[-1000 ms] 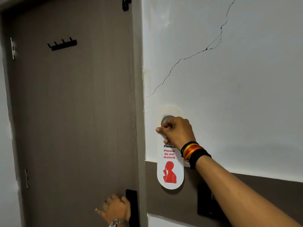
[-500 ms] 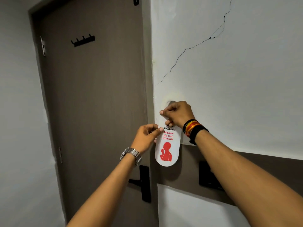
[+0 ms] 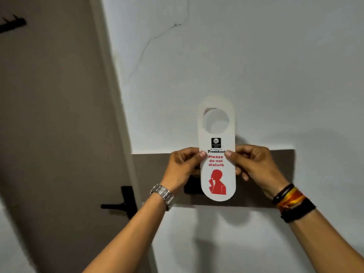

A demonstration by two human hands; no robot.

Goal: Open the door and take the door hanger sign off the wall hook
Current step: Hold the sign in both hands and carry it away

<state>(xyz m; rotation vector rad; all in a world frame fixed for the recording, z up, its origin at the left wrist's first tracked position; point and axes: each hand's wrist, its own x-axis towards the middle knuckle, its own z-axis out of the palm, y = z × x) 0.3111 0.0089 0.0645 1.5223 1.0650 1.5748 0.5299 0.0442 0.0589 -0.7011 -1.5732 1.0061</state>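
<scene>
A white door hanger sign [image 3: 216, 180] with red "Please do not disturb" lettering and a red figure is upright in front of the white wall. My left hand [image 3: 184, 166] pinches its left edge and my right hand [image 3: 254, 164] pinches its right edge, thumbs on the front. Only bare wall shows through its round hole; the wall hook is out of sight. The brown door [image 3: 55, 115] fills the left side, with its black lever handle [image 3: 122, 203] low on its right edge.
A black coat-hook rail [image 3: 11, 24] is mounted high on the door. A brown band [image 3: 275, 178] runs across the wall behind my hands, with a black wall plate [image 3: 192, 186] partly hidden by the sign. A crack [image 3: 157, 36] runs up the wall.
My left hand rose from the door handle to the sign. The sign came off the hook and both hands now hold it lower, away from the wall. The view shifted right.
</scene>
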